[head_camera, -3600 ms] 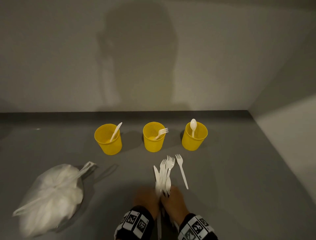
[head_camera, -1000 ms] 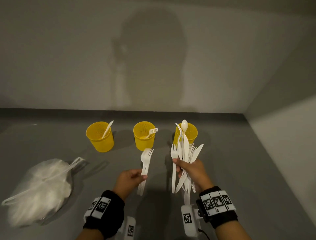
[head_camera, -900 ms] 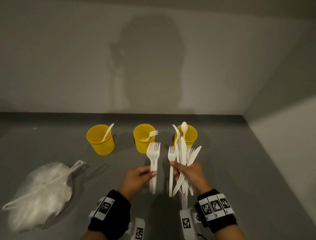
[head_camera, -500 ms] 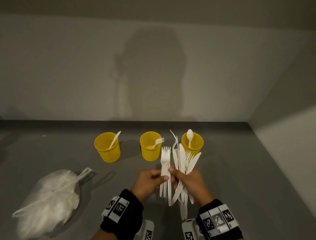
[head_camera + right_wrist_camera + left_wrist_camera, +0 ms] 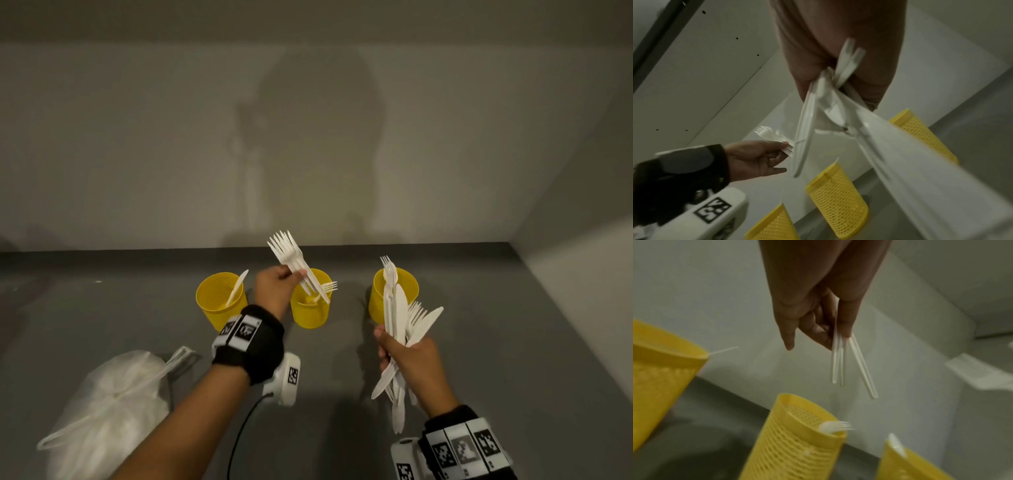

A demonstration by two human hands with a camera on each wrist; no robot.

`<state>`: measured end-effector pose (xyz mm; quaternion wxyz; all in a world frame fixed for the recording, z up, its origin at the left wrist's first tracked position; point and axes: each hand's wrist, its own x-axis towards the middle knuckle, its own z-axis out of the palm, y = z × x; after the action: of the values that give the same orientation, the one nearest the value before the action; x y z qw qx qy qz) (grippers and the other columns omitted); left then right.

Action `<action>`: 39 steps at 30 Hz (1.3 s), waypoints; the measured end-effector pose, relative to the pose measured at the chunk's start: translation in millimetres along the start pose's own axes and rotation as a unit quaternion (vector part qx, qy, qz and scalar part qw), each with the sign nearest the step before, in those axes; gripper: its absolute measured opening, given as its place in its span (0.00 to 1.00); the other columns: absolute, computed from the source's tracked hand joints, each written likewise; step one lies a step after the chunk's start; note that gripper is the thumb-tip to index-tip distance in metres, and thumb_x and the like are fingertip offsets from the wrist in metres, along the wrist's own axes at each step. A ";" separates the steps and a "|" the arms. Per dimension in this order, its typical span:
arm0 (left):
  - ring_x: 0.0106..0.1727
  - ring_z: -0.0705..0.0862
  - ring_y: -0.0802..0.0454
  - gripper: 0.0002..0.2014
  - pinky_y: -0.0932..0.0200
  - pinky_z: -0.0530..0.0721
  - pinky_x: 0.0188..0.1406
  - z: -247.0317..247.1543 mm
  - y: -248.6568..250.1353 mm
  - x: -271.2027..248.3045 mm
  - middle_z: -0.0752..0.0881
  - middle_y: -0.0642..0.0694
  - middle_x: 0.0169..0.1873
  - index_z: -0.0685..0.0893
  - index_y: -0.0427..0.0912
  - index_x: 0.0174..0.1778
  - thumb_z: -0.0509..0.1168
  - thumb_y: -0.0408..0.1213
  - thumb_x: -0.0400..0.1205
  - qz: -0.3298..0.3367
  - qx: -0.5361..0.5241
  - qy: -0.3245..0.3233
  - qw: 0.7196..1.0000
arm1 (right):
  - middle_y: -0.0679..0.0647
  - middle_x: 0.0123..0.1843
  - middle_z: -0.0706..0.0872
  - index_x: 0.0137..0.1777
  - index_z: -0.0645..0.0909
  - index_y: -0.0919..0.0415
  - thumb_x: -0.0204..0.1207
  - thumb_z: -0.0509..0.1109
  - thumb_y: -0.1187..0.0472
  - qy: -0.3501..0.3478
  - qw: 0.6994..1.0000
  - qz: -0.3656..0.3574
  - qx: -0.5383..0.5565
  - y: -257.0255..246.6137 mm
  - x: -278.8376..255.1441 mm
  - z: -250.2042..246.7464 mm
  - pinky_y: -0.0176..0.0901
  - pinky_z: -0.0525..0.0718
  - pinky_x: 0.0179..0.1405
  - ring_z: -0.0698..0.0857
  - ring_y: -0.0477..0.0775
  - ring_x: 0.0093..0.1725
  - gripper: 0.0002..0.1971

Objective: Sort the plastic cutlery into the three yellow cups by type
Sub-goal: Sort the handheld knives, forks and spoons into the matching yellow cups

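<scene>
At the lower left of the head view a crumpled translucent white plastic bag (image 5: 102,404) lies on the grey floor (image 5: 513,359), well apart from the cups, with bare floor between them. Just right of it the left yellow perforated plastic cup (image 5: 219,301) stands upright with a single white plastic utensil (image 5: 238,286) leaning in it. The left hand (image 5: 275,289) hangs between this cup and the middle yellow perforated cup (image 5: 310,306), thumb and fingers pinching a small bunch of white plastic forks (image 5: 291,255), tines tilted to the upper left and handle ends pointing down over the middle cup's mouth; the left wrist view shows those ends above the rim, not touching. One fork (image 5: 327,287) already leans inside. Open floor separates this cup from the right yellow perforated cup (image 5: 407,291). In front of that cup the right hand (image 5: 411,356) is closed round a fanned bundle of mixed white plastic cutlery (image 5: 399,329), raised clear of the floor. At the frame's right, the pale wall (image 5: 582,257) closes off the floor.
</scene>
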<state>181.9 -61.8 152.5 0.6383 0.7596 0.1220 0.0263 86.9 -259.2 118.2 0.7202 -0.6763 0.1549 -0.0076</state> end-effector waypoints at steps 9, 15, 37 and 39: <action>0.56 0.84 0.37 0.11 0.50 0.80 0.56 26.2 -29.8 40.3 0.88 0.37 0.51 0.87 0.36 0.47 0.71 0.39 0.74 0.003 0.253 -0.004 0.967 | 0.50 0.16 0.76 0.39 0.83 0.66 0.73 0.71 0.69 0.000 0.999 0.010 -0.030 7.7 12.4 -1.3 0.37 0.79 0.17 0.77 0.49 0.15 0.03; 0.69 0.72 0.41 0.20 0.44 0.69 0.69 23.5 -31.4 36.1 0.77 0.43 0.66 0.84 0.43 0.56 0.72 0.49 0.71 -0.031 0.365 -0.015 0.931 | 0.49 0.16 0.78 0.38 0.83 0.63 0.73 0.71 0.68 -0.011 0.999 0.011 -0.039 1.9 14.7 2.3 0.36 0.81 0.19 0.78 0.48 0.16 0.04; 0.28 0.84 0.70 0.07 0.78 0.80 0.32 36.4 -7.4 -30.8 0.88 0.60 0.21 0.87 0.36 0.44 0.70 0.24 0.73 -0.019 -0.071 -0.168 0.983 | 0.49 0.15 0.79 0.37 0.80 0.67 0.71 0.71 0.73 -0.114 0.992 -0.013 -0.058 -0.5 4.3 15.9 0.31 0.78 0.18 0.77 0.41 0.15 0.05; 0.23 0.81 0.70 0.05 0.76 0.78 0.29 29.1 2.2 -21.6 0.86 0.60 0.18 0.87 0.40 0.40 0.70 0.26 0.74 -0.010 -0.083 -0.129 0.988 | 0.50 0.17 0.80 0.38 0.80 0.68 0.71 0.71 0.72 -0.115 0.993 0.002 -0.031 -0.9 5.5 14.3 0.33 0.79 0.18 0.78 0.43 0.16 0.03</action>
<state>167.0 -94.9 151.8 0.7097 0.6998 0.0432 -0.0681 95.6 -246.6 118.5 0.7117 -0.6946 0.0722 0.0765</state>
